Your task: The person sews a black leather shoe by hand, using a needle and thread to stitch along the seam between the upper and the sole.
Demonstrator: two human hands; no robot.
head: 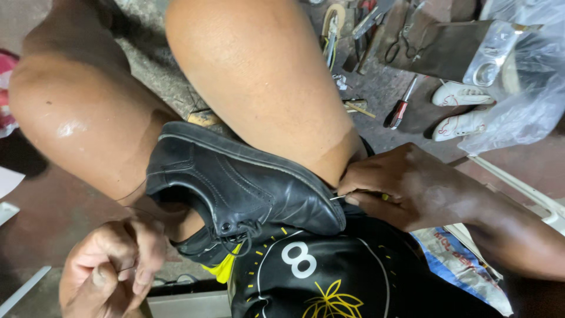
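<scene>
A black leather lace-up shoe (235, 182) lies wedged between my bare knees, toe pointing right. My right hand (406, 185) is closed on a thin metal needle or awl (337, 198) whose tip touches the shoe's toe edge near the sole. My left hand (112, 271) is at the lower left beside the shoe's heel opening, fingers pinched on a fine thread (132, 270) that runs toward the shoe. Black shorts with white and yellow print (329, 277) cover my lap under the shoe.
On the ground beyond my knees lie a red-handled screwdriver (399, 111), scissors and other metal tools (400, 41), a metal block (459, 50), a pair of small white shoes (462, 109) and a clear plastic bag (529, 76). A printed sack (465, 265) lies under my right forearm.
</scene>
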